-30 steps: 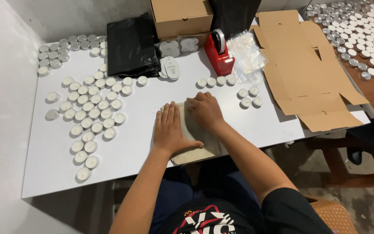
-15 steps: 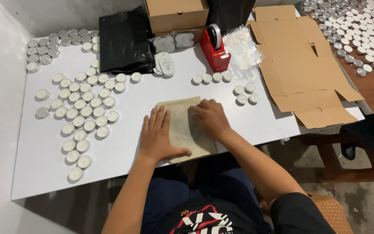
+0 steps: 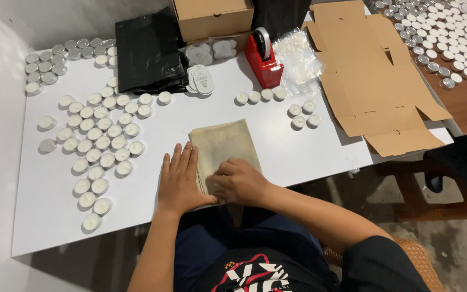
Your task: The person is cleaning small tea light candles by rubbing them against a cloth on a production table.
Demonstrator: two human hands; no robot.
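white tealights (image 3: 101, 143) crowd the white table (image 3: 309, 157) to the left; a red tape dispenser (image 3: 263, 59) and flat brown cardboard (image 3: 377, 86) lie beyond. the soft beige cloth pouch (image 3: 224, 146) sits at the near edge. the left hand (image 3: 181, 178) presses flat, fingers spread; the right hand (image 3: 239, 181) pinches its lower edge, having slid nearer since before.

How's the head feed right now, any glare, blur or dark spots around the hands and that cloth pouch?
Head view: sharp, evenly lit, no glare on the white table; left hand, right hand and beige pouch read clearly; black plastic bags lose detail; floor under the table edge is dim; wide lens bends the table edges a little.
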